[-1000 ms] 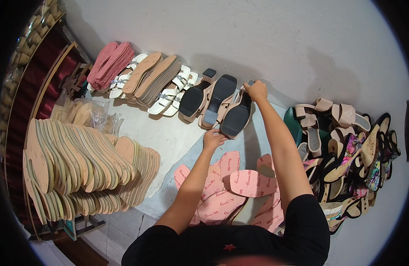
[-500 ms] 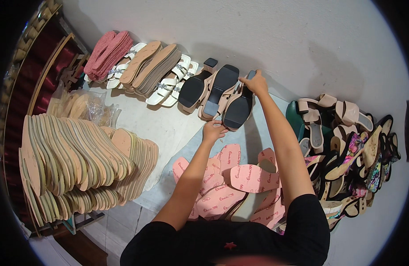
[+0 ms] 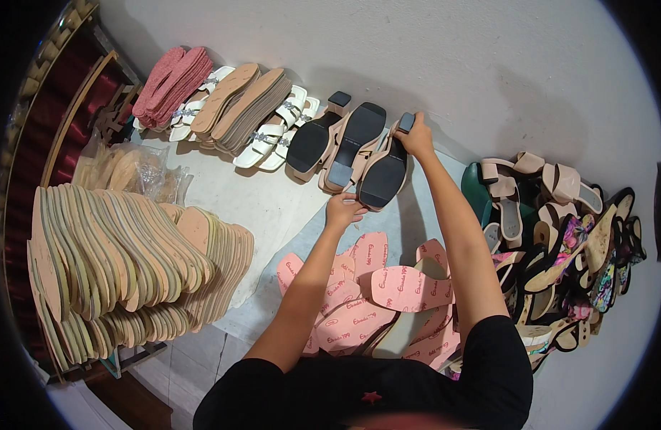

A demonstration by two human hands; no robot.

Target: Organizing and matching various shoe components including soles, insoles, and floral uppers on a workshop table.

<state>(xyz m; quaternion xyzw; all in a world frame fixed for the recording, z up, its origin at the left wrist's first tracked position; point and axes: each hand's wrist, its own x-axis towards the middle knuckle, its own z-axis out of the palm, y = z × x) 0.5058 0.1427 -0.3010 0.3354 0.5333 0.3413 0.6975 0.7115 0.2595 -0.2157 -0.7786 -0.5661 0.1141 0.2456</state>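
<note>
No box or tray is being used, and a beige block-heeled sandal with a black sole, leaning against the wall beside two like it, is being gripped at its heel by the right hand and at its toe by the left hand.

Both hands hold one black-soled sandal: the right hand grips its block heel, the left hand pinches its toe. Two more black-soled sandals lean beside it. Pink insoles lie below, tan soles stacked left, a shoe pile right.
</note>
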